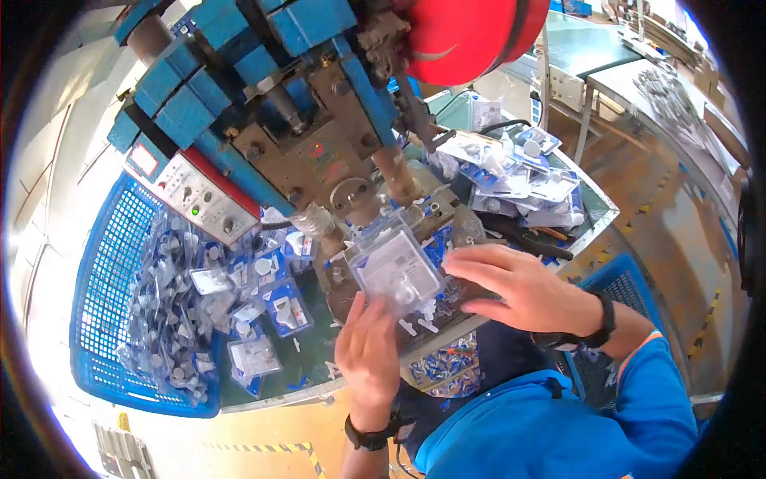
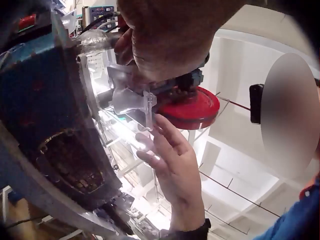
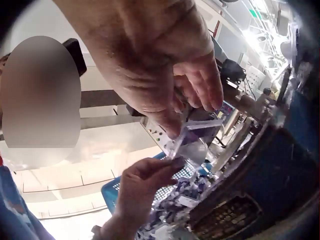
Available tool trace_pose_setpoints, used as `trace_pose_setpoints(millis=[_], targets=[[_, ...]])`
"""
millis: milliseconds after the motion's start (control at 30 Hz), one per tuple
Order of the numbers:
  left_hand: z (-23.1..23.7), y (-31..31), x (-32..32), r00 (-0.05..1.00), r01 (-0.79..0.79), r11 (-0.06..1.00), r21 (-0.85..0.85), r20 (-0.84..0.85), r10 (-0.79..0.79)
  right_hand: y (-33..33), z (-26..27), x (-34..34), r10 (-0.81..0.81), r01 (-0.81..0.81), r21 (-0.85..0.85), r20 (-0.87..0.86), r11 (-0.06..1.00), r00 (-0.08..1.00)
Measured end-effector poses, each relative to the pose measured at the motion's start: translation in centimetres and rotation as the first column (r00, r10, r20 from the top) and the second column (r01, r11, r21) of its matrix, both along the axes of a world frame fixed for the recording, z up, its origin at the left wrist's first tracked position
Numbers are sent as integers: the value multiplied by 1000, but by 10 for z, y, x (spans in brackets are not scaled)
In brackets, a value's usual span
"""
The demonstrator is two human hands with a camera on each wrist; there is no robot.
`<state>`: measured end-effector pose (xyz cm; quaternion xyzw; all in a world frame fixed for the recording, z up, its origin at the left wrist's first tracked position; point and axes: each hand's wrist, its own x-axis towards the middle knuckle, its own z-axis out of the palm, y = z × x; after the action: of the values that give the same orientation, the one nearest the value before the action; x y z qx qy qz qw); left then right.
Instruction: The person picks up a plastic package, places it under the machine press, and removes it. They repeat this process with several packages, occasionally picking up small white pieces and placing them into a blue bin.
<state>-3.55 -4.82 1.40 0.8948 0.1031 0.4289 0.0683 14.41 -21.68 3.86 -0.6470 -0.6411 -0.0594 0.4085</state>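
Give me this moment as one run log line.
left hand: holding clear package | right hand: at its right edge | clear package: in front of machine

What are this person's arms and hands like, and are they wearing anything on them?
The left hand and right hand are ungloved. Each wrist has a black band, the left band and right band, with a small dark block attached. A thin dark cable hangs near the left one. A blue sleeve covers the right upper arm.
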Motion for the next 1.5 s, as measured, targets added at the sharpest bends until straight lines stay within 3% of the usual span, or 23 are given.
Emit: trace_pose_setpoints(millis=[133, 367, 1500], targets=[[-7, 10, 18, 999, 32, 999, 1, 8, -32, 32, -17, 7, -98, 75, 121, 198, 990, 975], [-20, 25, 29, 1000, 26, 999, -38, -13, -27, 59, -36, 16, -93, 48, 168, 269, 985, 959], [-9, 41, 34, 983, 65, 987, -145, -161, -88, 72, -41, 23, -101, 62, 166, 237, 984, 966]])
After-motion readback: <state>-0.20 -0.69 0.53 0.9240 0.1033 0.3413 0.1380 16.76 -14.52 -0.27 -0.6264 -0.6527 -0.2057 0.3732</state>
